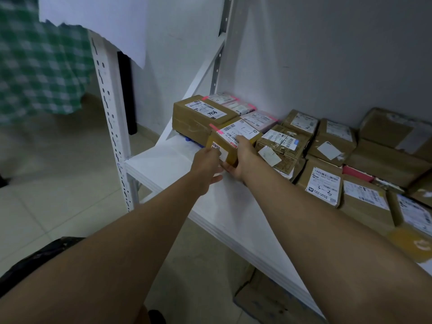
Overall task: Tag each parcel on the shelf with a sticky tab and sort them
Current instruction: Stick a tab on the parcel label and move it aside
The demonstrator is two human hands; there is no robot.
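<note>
At frame centre I hold the small parcel (233,139) between both hands, left hand (207,163) gripping its near end, right hand (243,157) its side.

Left hand (207,163) and right hand (243,157) — both bare, with no rings, watch or gloves. Forearms uncovered, no sleeves in view. At 7 o'clock, dark garment (35,260) — black, faintly speckled fabric at the frame's lower edge.

Green-checked cloth (39,66) hangs top left, white sheet (98,19) beside it, tiled floor (58,183) below.
</note>
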